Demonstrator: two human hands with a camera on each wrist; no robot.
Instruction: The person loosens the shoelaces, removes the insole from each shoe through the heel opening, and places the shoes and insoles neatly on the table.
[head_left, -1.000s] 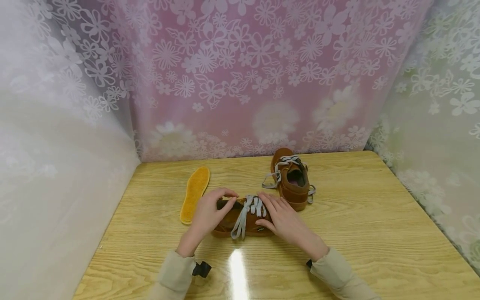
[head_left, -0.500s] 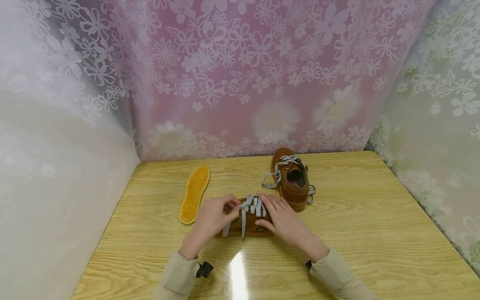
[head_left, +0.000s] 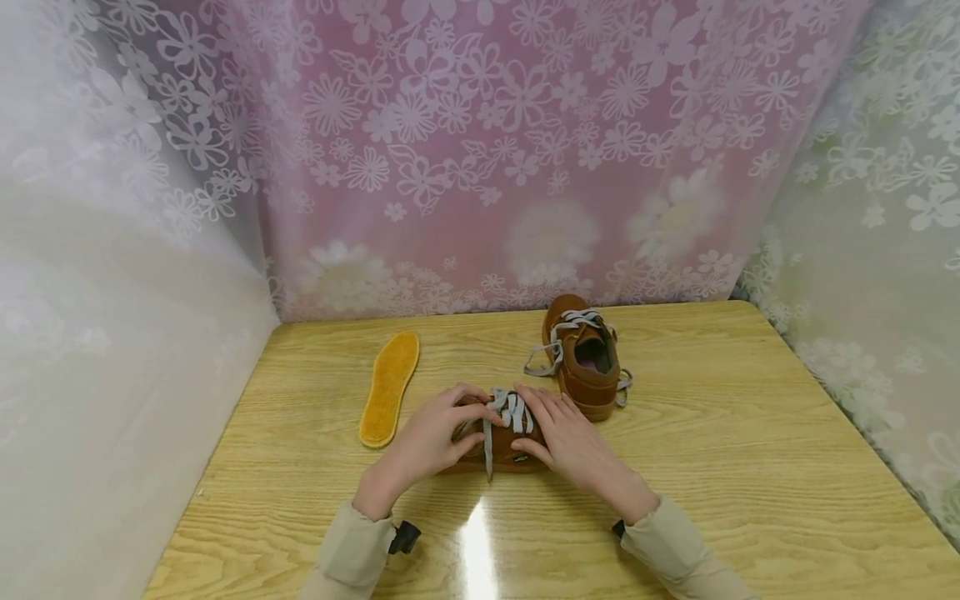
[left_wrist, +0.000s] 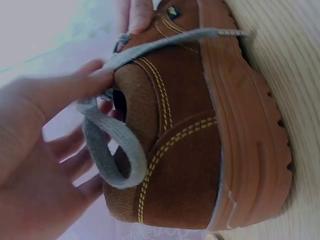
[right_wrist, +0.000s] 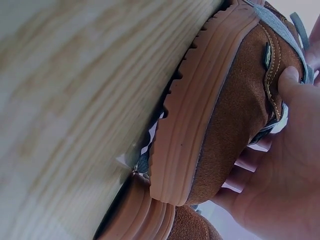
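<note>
A brown shoe (head_left: 510,452) with grey laces lies sideways on the table, toe to the right. My left hand (head_left: 431,437) is over its opening, thumb and forefinger at the lace; in the left wrist view they seem to pinch the shoelace (left_wrist: 120,132), which hangs in a loop beside the heel collar. Another lace end crosses the shoe's near side. The right hand (head_left: 573,442) holds the toe part, its thumb (right_wrist: 290,82) on the near side and the other fingers across the far side. The left fingers partly hide the heel.
A second brown shoe (head_left: 592,383), its laces loose, stands behind the right hand, close to the held shoe's toe. An orange insole (head_left: 390,387) lies to the left on the wooden table (head_left: 750,467). Flowered curtains (head_left: 480,167) border the back and sides.
My left hand went from above the opening to the lace knot, and its thumb and forefinger have since spread somewhat. One lace end moved leftward, then behind the hand. The right hand stays put.
</note>
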